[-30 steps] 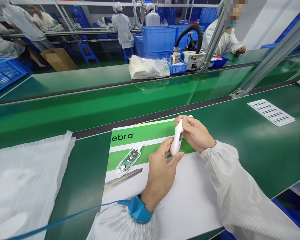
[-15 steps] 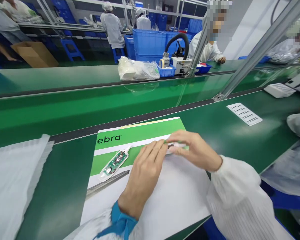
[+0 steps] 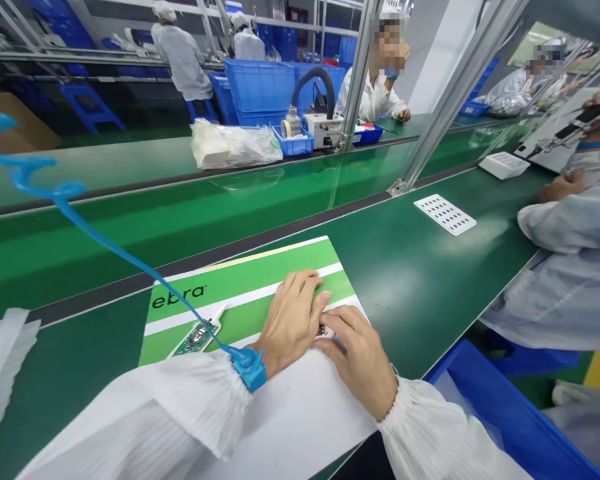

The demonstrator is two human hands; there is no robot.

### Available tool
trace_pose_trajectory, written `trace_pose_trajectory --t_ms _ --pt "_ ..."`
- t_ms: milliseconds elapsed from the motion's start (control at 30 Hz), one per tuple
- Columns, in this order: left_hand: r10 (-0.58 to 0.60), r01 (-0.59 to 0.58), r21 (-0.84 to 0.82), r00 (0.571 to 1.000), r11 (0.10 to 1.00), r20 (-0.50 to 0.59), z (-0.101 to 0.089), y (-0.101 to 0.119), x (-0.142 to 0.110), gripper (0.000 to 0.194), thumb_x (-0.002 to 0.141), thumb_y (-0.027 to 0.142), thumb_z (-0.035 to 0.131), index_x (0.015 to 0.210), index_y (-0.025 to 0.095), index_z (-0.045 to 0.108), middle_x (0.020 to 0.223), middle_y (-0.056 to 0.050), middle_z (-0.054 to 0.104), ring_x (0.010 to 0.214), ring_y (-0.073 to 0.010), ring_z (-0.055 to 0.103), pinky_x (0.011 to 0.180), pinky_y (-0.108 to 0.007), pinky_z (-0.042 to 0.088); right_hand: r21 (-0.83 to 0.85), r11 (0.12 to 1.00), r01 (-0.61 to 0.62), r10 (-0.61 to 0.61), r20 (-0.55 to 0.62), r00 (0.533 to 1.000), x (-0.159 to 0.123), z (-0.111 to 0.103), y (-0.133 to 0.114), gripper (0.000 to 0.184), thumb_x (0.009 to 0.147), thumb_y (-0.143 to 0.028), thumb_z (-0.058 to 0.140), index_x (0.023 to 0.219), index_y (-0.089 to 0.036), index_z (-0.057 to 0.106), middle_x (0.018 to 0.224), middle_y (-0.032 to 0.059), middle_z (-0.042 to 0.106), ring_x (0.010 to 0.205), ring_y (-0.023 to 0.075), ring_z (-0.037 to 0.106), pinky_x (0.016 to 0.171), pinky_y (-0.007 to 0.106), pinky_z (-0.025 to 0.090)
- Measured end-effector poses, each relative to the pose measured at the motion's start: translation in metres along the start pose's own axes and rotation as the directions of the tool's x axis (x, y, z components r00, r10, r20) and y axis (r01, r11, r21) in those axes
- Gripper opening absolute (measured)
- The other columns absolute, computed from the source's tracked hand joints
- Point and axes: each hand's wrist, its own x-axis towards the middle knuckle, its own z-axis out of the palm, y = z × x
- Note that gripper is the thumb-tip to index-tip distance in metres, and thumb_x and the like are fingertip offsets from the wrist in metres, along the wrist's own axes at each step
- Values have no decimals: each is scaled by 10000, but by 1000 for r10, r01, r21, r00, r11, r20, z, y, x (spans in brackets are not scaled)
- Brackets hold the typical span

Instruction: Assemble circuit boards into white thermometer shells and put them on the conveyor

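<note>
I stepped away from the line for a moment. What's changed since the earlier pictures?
The left hand and right hand have come down from holding the white device upright; it now sits low between them, mostly hidden. The blue wrist-strap cord has swung up across the green printed card. The card stayed in place.

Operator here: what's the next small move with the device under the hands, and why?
Probably lift the right hand slightly off the small device. That hand and the left hand nearly cover it on the printed green-and-white sheet, leaving only a dark-marked sliver visible, so its position can't be checked yet.
</note>
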Motion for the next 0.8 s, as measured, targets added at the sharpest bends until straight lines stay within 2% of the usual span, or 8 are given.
trace_pose_trajectory --t_ms 167,267,333,467,567,633,733,800 --pt "26 -28 56 999 998 36 -16 8 -2 281 1017 314 328 1081 176 564 1238 -93 548 1138 -236 472 986 -430 420 23 1000 -14 14 3 1000 3 -7 -17 254 886 -185 648 1133 -227 607 1017 66 640 978 230 568 840 380 508" --pt "43 -40 94 999 995 -24 -20 16 6 309 1021 293 286 987 158 561 1106 -101 576 1038 -233 489 946 -416 413 -33 999 -10 9 -16 1000 7 -17 -20 203 924 -255 607 1126 -242 611 1070 76 649 1024 239 575 897 399 495" --pt "17 -14 108 999 994 -34 -11 17 9 331 1025 302 269 936 160 554 1009 -91 573 959 -224 487 894 -395 414 -86 996 -14 14 -2 1000 6 -21 -12 231 926 -287 606 1153 -241 608 1103 82 651 1046 252 576 916 420 484" --pt "-84 83 101 996 991 2 8 10 8 378 1030 360 267 876 164 552 947 -73 545 886 -203 475 832 -361 411 -139 990 20 -1 134 991 -1 -26 13 340 919 -287 610 1247 -208 562 1171 99 636 1064 273 566 904 445 480" --pt "-112 112 -14 994 994 3 3 8 0 466 1037 389 205 826 166 557 856 -54 553 842 -190 486 842 -357 406 -213 976 56 -27 136 990 0 -30 24 237 926 -279 586 1130 -166 631 1038 113 662 934 273 576 818 433 480" --pt "-96 103 -119 993 987 64 -9 9 -11 494 1034 412 195 831 170 575 827 -46 579 837 -190 506 838 -356 410 -201 979 32 -2 148 989 6 -34 24 191 926 -275 578 1041 -157 674 948 102 675 876 262 578 786 412 464" --pt "-80 118 -201 979 972 186 -28 9 -34 329 971 449 429 1015 180 613 979 -58 631 958 -223 535 860 -370 424 -57 992 -111 119 172 978 22 -37 16 161 907 -283 588 926 -180 711 879 66 684 817 228 581 754 366 424" --pt "-110 153 -210 973 966 205 -36 9 -47 338 897 392 574 1167 188 583 1109 -77 623 1052 -254 529 912 -400 419 58 981 -187 174 179 968 40 -35 9 192 902 -334 591 853 -191 709 804 36 667 734 190 550 696 328 391"
